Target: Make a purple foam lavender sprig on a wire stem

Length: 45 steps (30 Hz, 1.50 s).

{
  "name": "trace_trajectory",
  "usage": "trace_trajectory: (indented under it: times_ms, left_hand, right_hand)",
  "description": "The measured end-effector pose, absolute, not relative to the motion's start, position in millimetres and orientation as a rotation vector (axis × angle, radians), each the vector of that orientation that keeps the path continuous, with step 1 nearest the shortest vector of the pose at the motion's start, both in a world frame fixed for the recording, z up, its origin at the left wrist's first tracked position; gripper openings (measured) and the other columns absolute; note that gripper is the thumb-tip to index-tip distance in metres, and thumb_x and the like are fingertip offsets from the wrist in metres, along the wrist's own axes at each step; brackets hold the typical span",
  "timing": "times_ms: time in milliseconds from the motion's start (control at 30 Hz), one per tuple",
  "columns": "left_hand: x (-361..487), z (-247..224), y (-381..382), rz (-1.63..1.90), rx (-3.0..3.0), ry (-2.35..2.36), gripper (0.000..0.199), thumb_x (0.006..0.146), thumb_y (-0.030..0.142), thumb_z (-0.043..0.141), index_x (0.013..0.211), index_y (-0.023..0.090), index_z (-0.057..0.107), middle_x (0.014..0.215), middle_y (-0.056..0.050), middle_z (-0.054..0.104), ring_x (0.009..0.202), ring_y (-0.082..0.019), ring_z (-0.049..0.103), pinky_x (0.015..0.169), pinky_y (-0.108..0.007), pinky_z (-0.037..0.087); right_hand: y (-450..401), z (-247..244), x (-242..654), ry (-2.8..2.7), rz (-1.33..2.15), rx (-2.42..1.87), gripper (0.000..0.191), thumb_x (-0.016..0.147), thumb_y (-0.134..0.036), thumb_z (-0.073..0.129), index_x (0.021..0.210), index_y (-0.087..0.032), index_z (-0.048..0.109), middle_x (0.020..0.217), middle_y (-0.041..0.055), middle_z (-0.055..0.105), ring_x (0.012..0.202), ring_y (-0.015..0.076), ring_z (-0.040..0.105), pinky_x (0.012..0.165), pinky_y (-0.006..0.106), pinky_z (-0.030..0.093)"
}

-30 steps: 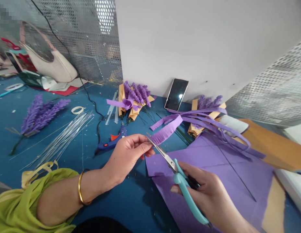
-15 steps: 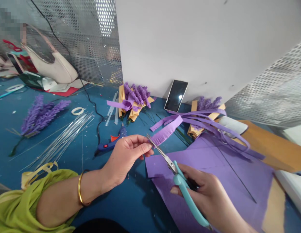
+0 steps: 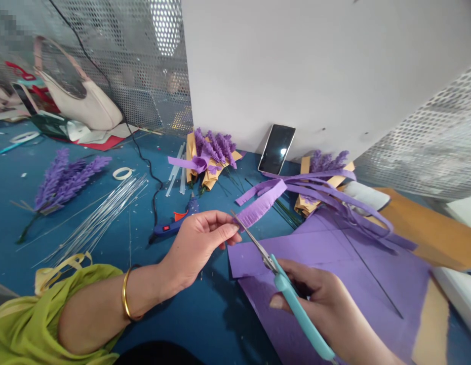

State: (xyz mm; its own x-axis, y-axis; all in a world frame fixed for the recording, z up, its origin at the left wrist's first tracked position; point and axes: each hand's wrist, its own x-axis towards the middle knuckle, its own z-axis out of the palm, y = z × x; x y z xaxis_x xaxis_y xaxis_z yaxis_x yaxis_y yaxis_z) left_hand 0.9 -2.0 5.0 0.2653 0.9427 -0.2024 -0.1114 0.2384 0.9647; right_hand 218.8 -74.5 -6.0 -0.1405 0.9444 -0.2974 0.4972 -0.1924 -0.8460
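Note:
Near the centre, my left hand (image 3: pixel 205 241) pinches the near end of a fringed purple paper strip (image 3: pixel 262 204), which slants up to the right. My right hand (image 3: pixel 315 299) is wrapped round the turquoise handles of a pair of scissors (image 3: pixel 290 294). The narrow blades point up and left, and their tips lie at the strip beside my left fingertips. Purple paper sheets (image 3: pixel 357 263) lie under and around my right hand. Beyond the strip, long purple ribbons (image 3: pixel 326 190) curl over the sheets.
A blue glue gun (image 3: pixel 169 229) lies behind my left hand. Farther left are thin wires (image 3: pixel 102 218), a tape ring (image 3: pixel 122 174) and purple flowers (image 3: pixel 66 177). A phone (image 3: pixel 276 149) leans on the white board (image 3: pixel 315 66), between wrapped flower bunches. A handbag (image 3: pixel 89 101) stands back left.
The scissors' handles and blades have come closer together as my right hand squeezed. My left hand keeps its pinch on the strip, almost unmoved.

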Motion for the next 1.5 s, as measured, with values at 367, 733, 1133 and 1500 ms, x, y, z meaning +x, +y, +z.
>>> trace_trajectory:
  times_ms: [367, 733, 1133, 1500]
  left_hand:
    - [0.1, 4.4, -2.8, 0.920, 1.049, 1.030, 0.011, 0.083, 0.028, 0.072, 0.079, 0.018, 0.073, 0.071, -0.001, 0.071, 0.067, -0.011, 0.060, 0.065, -0.024, 0.043]
    - [1.2, 3.0, -3.1, 0.913, 1.043, 1.030, 0.012, 0.082, 0.028, 0.073, 0.077, 0.017, 0.072, 0.070, -0.002, 0.071, 0.067, -0.012, 0.060, 0.065, -0.026, 0.042]
    - [1.2, 4.8, -3.0, 0.900, 1.032, 1.004, 0.012, 0.082, 0.026, 0.072, 0.074, 0.017, 0.071, 0.068, -0.002, 0.069, 0.066, -0.011, 0.059, 0.065, -0.025, 0.043]
    - [1.5, 4.3, -1.4, 0.928, 1.038, 1.002, 0.013, 0.082, 0.025, 0.071, 0.072, 0.017, 0.070, 0.068, -0.002, 0.069, 0.067, -0.013, 0.060, 0.064, -0.026, 0.042]
  right_hand:
    - [-72.7, -10.3, 222.3, -1.501, 1.480, -1.597, 0.030, 0.073, -0.044, 0.078, 0.083, -0.018, 0.071, 0.069, -0.0040, 0.047, 0.067, 0.0123, 0.040, 0.060, 0.024, 0.035]
    - [-72.8, -7.8, 217.6, -1.513, 1.417, -1.623, 0.024, 0.073, -0.039, 0.077, 0.082, -0.018, 0.070, 0.068, -0.0035, 0.051, 0.067, 0.0134, 0.045, 0.062, 0.024, 0.039]
    - [-75.1, -10.3, 221.9, -1.595, 1.362, -1.664, 0.035, 0.074, -0.052, 0.075, 0.076, -0.019, 0.065, 0.067, -0.0038, 0.044, 0.067, 0.0135, 0.038, 0.059, 0.025, 0.032]
    - [-75.3, -6.7, 218.9, -1.599, 1.334, -1.678, 0.024, 0.071, -0.035, 0.076, 0.089, -0.019, 0.070, 0.072, -0.0026, 0.059, 0.070, 0.0157, 0.051, 0.062, 0.025, 0.041]
